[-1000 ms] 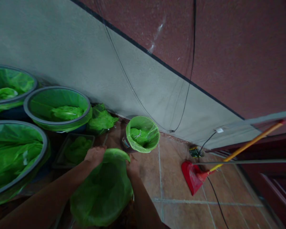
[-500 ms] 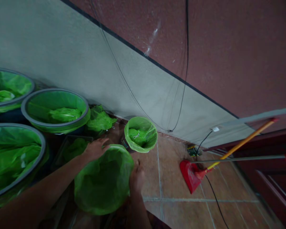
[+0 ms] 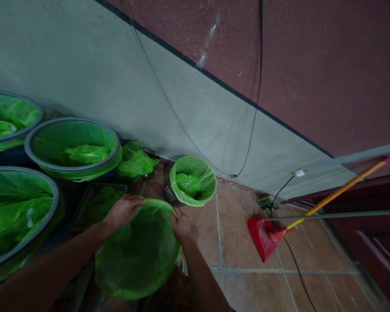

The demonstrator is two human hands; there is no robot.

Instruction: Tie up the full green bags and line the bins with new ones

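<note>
In front of me a thin green bin liner [image 3: 133, 277] is spread round and open, its edge turned over the mouth of a bin whose body is hidden. My left hand [image 3: 125, 211] grips the liner's far left edge, fingers curled over it. On the far right edge, my right hand [image 3: 182, 225] pinches the same liner, thumb and fingers closed. Just beyond stands a small dark bin [image 3: 170, 195] lined with a green bag [image 3: 195, 167], and a folded green bundle tied with white string lies inside.
Large grey-rimmed bins [image 3: 73, 168] with green liners crowd the left. A loose green bag [image 3: 136, 162] lies by the grey wall [image 3: 84, 65]. To the right are a red dustpan [image 3: 263, 238], a yellow-orange handle [image 3: 341, 190], a small can [image 3: 265, 203] and a black cable [image 3: 297, 268] across the tiles.
My right hand has moved up along the rim and now pinches the liner. The left hand has closed over the far left edge, and the liner has tilted slightly toward me.
</note>
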